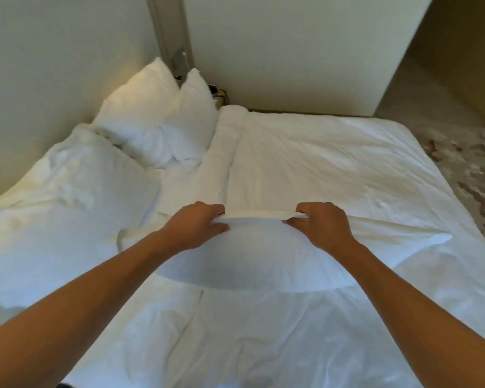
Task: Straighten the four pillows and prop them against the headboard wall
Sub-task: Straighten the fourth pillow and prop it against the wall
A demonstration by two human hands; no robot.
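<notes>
I hold a white pillow [249, 259] in the middle of the bed, and it lies flat in front of me. My left hand [199, 224] and my right hand [322, 225] both pinch its far edge, about a hand's width apart. Two more white pillows [135, 110] [193, 121] lean side by side in the far left corner against the wall. Another rumpled pillow [70, 177] lies flat at the left, near the wall [39, 65].
A white duvet [333, 163] covers the right half of the bed, its folded-back edge [224, 152] running towards the far wall. A grey vertical panel [171, 32] stands in the corner. Patterned carpet [465, 175] lies beyond the bed's right edge.
</notes>
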